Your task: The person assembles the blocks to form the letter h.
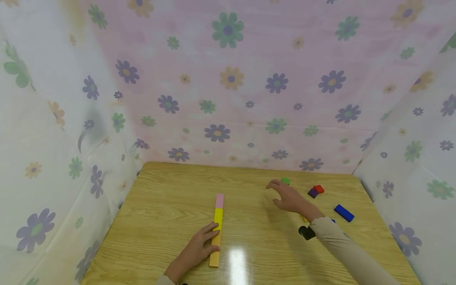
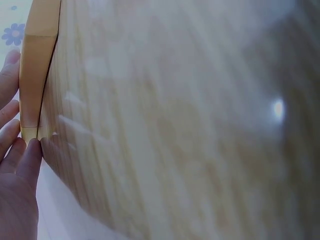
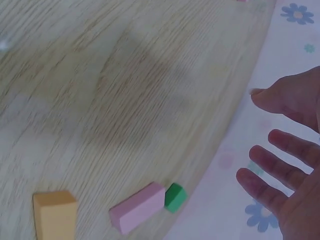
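A straight row on the table is made of a pink block (image 1: pixel 219 200), a yellow block (image 1: pixel 218 215) and an orange block (image 1: pixel 214 259), placed end to end. My left hand (image 1: pixel 195 248) rests along its left side, fingertips on the yellow and orange part. In the left wrist view, fingers and thumb touch the orange block (image 2: pixel 35 75). Raised over the table's right half, my right hand (image 1: pixel 286 197) has its fingers apart and holds nothing. It is nearest a green block (image 1: pixel 286 181), which it overlaps in the head view.
Right of my right hand lie a red block (image 1: pixel 318 189), a dark purple block (image 1: pixel 313 193) and a blue block (image 1: pixel 344 213). My right forearm partly hides more blocks. Flowered cloth (image 1: pixel 228 99) walls the wooden table (image 1: pixel 171 190) at the back and sides.
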`<act>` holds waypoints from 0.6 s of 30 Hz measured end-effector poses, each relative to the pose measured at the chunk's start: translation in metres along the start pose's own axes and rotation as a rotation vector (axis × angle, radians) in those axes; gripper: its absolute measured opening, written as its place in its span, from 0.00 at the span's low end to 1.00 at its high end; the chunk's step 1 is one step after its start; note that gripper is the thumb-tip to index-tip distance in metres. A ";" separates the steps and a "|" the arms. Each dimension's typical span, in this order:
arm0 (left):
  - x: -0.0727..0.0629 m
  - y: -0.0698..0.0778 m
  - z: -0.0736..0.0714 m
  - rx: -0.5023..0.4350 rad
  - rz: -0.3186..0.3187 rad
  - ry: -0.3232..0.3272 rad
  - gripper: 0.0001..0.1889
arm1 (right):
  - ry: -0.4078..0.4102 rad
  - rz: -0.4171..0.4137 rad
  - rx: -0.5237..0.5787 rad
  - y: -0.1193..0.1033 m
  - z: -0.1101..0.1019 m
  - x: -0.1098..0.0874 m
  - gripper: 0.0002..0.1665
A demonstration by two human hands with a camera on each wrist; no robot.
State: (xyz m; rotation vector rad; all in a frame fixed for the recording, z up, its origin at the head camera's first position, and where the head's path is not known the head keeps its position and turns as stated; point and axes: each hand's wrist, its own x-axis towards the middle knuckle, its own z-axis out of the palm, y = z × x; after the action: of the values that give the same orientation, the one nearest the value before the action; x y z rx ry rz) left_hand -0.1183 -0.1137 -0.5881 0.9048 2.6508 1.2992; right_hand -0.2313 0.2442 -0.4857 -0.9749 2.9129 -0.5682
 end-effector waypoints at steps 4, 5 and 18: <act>0.000 0.000 0.000 -0.005 -0.004 0.002 0.27 | -0.002 0.004 -0.017 0.010 -0.001 -0.006 0.26; 0.000 0.000 0.000 -0.003 -0.005 0.004 0.27 | -0.002 0.003 -0.025 0.012 -0.002 -0.008 0.26; -0.001 -0.004 0.001 -0.005 -0.006 -0.005 0.29 | 0.009 0.085 -0.001 0.046 -0.005 -0.021 0.20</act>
State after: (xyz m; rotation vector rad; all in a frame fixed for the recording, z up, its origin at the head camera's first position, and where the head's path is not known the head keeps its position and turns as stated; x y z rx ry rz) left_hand -0.1193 -0.1150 -0.5917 0.8980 2.6435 1.3000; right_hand -0.2415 0.2924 -0.4993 -0.8459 2.9454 -0.5683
